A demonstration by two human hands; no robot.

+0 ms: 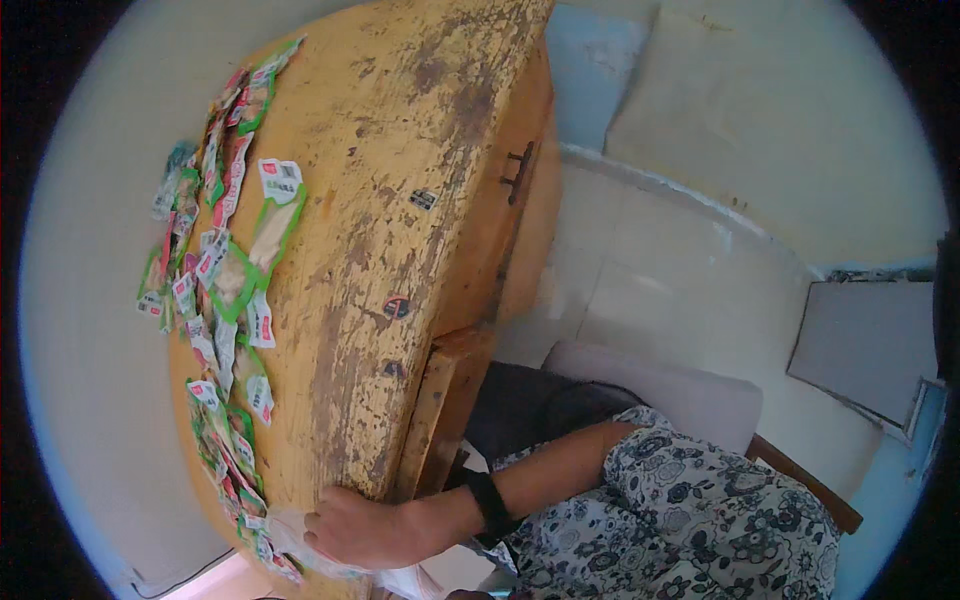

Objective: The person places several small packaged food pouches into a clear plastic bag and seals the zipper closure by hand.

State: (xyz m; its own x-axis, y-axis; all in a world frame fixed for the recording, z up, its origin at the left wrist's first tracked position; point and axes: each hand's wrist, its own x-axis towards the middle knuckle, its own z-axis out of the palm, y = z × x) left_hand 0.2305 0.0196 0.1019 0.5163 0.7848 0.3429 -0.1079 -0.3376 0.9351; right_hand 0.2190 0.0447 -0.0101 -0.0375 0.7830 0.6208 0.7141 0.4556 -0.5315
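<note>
My right hand (360, 529), with a black band at the wrist, is closed on a thin clear plastic bag (296, 536) at the near end of the wooden desk (330, 262). The bag lies beside a heap of small vacuum-sealed food packets (225, 450) with green and red printing. More packets run in an uneven row along the desk's far side, among them a green-edged packet with pale contents (274, 236) and another like it (229, 281). White plastic (409, 581) hangs below my hand at the bottom edge. My left hand cannot be made out in view.
The desk's varnish is badly worn, with small stickers on top. One drawer (442, 405) stands pulled out near my forearm; a closed drawer front (487, 247) has a dark handle. A padded seat (660, 382) is beside me. A grey panel (862, 345) leans by the wall.
</note>
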